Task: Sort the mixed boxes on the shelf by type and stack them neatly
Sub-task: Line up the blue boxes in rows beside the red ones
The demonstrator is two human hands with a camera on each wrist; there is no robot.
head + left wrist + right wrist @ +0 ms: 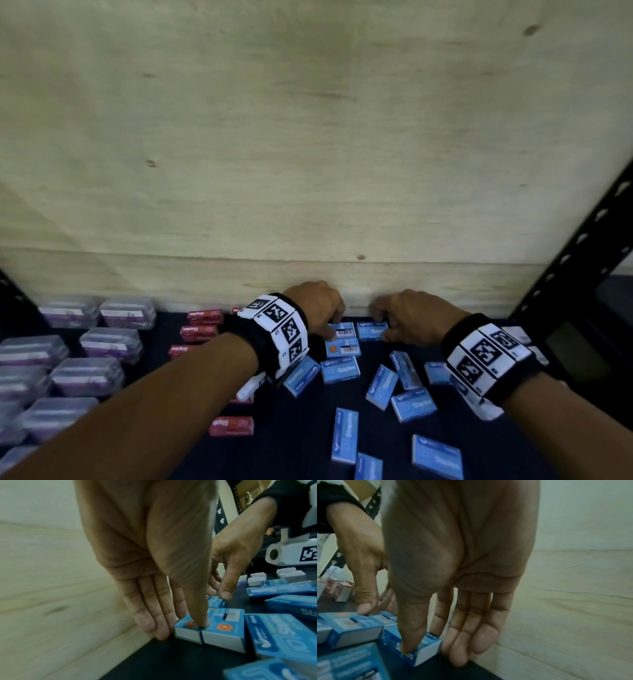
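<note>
Small blue staples boxes lie on the dark shelf [291, 445] against the plywood back wall. My left hand [334, 325] pinches a barcode-up blue box [344, 333] at the wall. In the left wrist view the left hand [181, 630] has its thumb on the top edge of that box [187, 632], and its straight fingers reach down behind it. A second barcode-up box [224, 628] lies flush beside it. My right hand [385, 329] pinches the neighbouring blue box [371, 331]. In the right wrist view the right hand [433, 654] holds this box [426, 653], thumb in front, fingers at the wall.
Several loose blue boxes [413, 406] lie scattered at the front right. Red staples boxes [205, 317] sit in a column to the left. Clear cases with purple labels [85, 375] fill the far left. A black shelf upright [582, 246] rises at the right, with white boxes [517, 334] beside it.
</note>
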